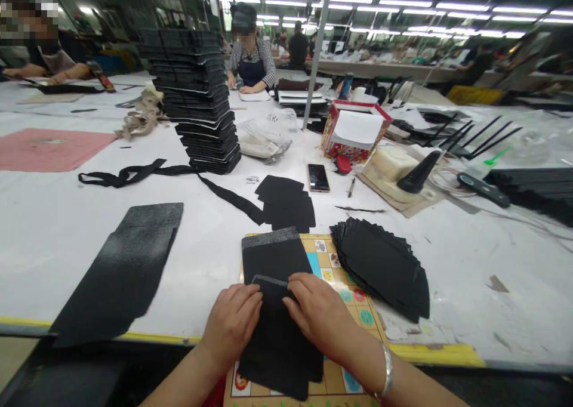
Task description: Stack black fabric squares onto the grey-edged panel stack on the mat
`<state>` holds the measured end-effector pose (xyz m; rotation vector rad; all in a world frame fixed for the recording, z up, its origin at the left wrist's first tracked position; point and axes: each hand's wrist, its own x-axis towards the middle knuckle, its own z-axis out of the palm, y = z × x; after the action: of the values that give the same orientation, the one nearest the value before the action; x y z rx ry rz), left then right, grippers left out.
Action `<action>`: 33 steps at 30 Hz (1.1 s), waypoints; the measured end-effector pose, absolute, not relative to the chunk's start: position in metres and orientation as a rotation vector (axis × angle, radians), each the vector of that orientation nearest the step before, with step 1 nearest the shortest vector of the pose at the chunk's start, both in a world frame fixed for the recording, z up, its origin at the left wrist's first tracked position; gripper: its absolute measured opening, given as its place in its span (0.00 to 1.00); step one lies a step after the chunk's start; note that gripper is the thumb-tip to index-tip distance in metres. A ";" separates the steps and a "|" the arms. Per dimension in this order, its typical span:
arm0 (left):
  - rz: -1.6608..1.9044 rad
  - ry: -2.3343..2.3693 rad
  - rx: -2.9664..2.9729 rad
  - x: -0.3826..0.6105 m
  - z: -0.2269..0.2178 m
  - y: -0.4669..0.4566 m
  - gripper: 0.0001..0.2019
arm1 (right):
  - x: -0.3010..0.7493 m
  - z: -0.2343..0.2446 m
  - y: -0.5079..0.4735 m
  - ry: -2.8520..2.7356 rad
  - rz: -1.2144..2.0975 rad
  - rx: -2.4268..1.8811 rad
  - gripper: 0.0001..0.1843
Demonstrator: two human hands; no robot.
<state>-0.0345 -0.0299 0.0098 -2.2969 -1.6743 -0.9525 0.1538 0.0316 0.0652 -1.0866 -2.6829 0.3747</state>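
A black panel (280, 335) with a grey strip along its top edge lies in front of me, its material not plain to see. At its upper left corner my left hand (233, 314) is closed, fingertips pinching the edge. The upper right corner is between the thumb and fingers of my right hand (316, 305), with a silver bangle (387, 371) on that wrist. Beneath lies another black panel (273, 255) with a speckled grey band at its far end. Both rest on a colourful printed board (333, 368).
A fanned stack of black panels (380, 267) lies to the right, overlapping panels (125, 258) to the left. Farther off are a tall black stack (197, 102), a phone (318, 178), a red box (356, 129) and a glue pot with brush (405, 171). A co-worker (253, 55) sits opposite.
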 end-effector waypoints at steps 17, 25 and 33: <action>-0.540 -1.768 -2.218 -0.026 0.003 -0.033 0.16 | 0.126 0.049 0.054 -2.849 0.292 -1.208 0.07; -0.614 -1.834 -2.296 -0.032 0.003 -0.032 0.15 | 0.142 0.028 0.046 -2.893 -0.085 -0.758 0.17; -0.725 -1.834 -2.255 -0.032 0.003 -0.032 0.13 | 0.139 0.030 0.045 -2.943 -0.197 -0.657 0.15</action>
<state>-0.0322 -0.0317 0.0026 -2.2553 -1.8345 -0.7253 0.1389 0.0452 0.0297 -0.6570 -2.9428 -0.1972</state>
